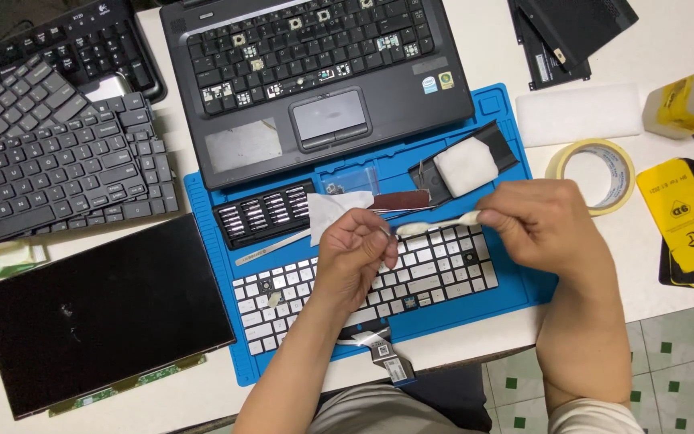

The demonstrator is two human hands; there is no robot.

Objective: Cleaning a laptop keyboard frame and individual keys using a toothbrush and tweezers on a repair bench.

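1. On the blue mat [524, 281]: black tray [487, 145] holding a white pad [464, 166].
2. Above the white keyboard [435, 269]: pale, slim swab stick [435, 226], level; right hand [544, 225] pinches its tip, left hand [353, 255] is closed on the other end.

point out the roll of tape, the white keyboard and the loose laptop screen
roll of tape [560, 165], head view, on its left rim
white keyboard [435, 269], head view, on keys right of the left hand
loose laptop screen [106, 309], head view, middle of the dark panel
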